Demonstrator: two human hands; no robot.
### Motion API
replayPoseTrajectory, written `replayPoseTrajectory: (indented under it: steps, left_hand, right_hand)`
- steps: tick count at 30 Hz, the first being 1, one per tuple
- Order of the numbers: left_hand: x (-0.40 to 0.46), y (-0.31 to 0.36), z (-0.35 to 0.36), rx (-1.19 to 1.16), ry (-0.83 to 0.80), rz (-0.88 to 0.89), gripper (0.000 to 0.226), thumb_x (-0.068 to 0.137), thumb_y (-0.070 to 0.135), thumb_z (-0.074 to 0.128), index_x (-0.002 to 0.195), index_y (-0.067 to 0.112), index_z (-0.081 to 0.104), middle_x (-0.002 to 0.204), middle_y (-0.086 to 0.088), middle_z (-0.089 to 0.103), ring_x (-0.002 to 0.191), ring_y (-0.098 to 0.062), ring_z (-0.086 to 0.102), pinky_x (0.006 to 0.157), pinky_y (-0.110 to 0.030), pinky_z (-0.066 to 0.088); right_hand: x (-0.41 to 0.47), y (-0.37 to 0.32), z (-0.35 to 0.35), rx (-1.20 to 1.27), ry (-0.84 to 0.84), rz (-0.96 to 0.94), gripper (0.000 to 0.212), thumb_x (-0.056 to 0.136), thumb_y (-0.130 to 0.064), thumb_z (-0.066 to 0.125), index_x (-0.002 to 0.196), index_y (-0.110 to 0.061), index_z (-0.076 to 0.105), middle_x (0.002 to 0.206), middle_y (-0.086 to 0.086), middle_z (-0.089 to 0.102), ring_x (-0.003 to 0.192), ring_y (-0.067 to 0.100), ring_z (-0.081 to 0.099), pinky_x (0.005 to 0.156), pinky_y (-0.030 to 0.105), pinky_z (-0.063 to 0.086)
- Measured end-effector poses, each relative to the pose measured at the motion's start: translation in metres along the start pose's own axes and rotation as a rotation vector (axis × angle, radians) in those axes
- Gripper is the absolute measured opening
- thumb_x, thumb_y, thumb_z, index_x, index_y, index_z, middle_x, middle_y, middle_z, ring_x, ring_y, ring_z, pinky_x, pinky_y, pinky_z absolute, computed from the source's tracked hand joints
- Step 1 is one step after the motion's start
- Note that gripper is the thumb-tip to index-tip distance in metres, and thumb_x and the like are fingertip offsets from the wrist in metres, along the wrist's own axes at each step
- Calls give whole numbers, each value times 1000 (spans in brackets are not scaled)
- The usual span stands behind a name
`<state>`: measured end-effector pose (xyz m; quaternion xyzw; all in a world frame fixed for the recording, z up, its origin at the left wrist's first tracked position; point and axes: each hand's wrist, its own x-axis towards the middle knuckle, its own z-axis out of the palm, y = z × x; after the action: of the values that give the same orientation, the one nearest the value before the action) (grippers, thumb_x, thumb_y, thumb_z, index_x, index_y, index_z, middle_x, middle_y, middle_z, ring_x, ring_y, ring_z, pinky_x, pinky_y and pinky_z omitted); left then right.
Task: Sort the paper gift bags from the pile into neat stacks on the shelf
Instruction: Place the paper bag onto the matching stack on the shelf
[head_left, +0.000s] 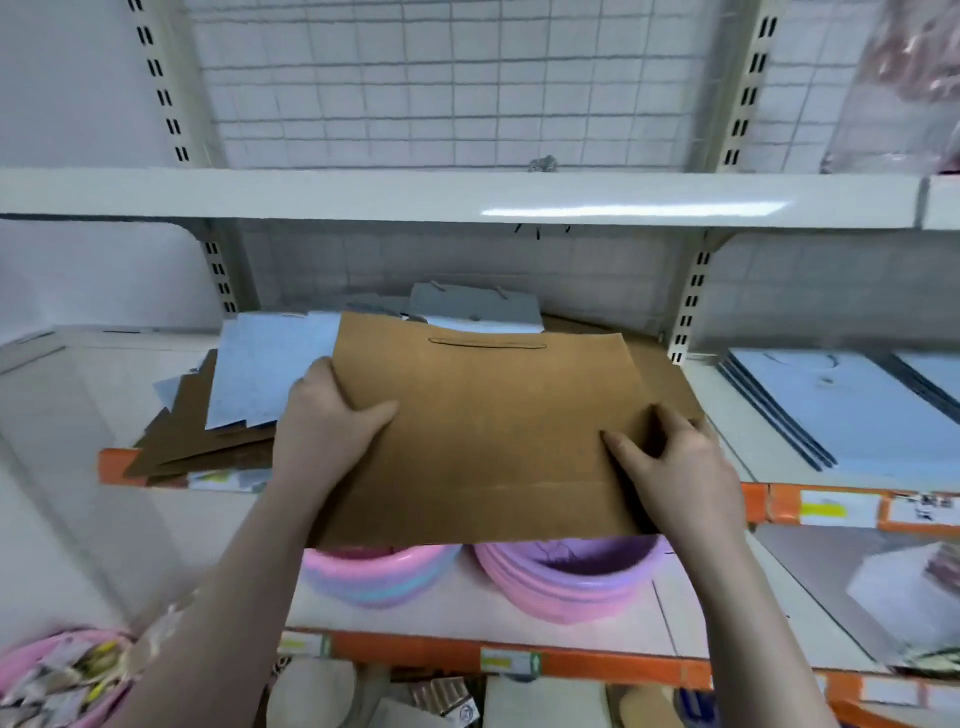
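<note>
Left hand (332, 415) grips the near-left edge of the brown paper bag (483, 431), thumb laid over the top; right hand (670, 462) pinches the right edge, fingers curled round it. The bag lies flat between them, long axis running left to right, handle end pointing away toward the back of the shelf (727, 410), near edge overhanging the front. Just left sits the jumbled pile (239, 395) of blue and brown bags; off to the right, a tidy stack of blue bags (852, 410). Both hands equally close, I'd say. Below, pink and purple basins (561, 582) sit nested on the lower shelf.
</note>
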<state>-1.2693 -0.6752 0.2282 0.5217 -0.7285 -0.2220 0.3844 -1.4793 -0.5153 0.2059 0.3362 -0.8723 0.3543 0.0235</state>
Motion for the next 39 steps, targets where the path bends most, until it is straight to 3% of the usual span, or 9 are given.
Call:
replayPoseTrajectory:
  steps: [5,8,12,20,28,39]
  left_hand:
    - [-61,66,71,22,-57,37,48,73,30,75,103,2,50,106,-21,57,102,-37,52,74,-36,37]
    - [-97,110,112,50,-105,74,59,71,33,76,112,1,48,111,-22,54,106,-39,51,83,-43,43]
    - [-139,166,162,104,-167,133,70,74,36,75,126,2,42,121,-23,49,116,-37,44,92,-42,38]
    - [-178,259,259,74,-280,223,80,73,37,75,137,9,36,122,-20,48,119,-36,43,95,-40,38]
    - [-188,356,377,-4,-349,226,84,76,36,74,143,14,28,126,-18,41,119,-36,45,95,-40,37]
    - [-202,486,514,-48,-392,237,81,78,35,73,142,8,32,131,-21,41,122,-34,40,97,-40,35]
  right_hand:
    - [0,99,-68,-51,28,55,46,86,-50,57,112,-12,53,111,12,48,103,35,55,77,38,41]
    - [0,155,-106,-98,53,72,48,86,-50,57,114,-11,52,112,12,48,104,35,54,80,38,41]
    - [-1,221,-150,-146,98,117,52,84,-51,58,114,-8,52,112,15,49,105,36,52,81,39,41]
    - [19,327,-204,-203,161,239,57,85,-54,55,119,-9,50,116,13,47,109,34,50,86,39,41]
    - [107,430,-252,-286,251,262,58,83,-55,58,118,-10,50,112,13,48,108,33,48,88,38,40]
    - [222,568,-324,-259,211,288,56,83,-55,58,119,-12,52,116,11,49,112,30,45,91,36,39]
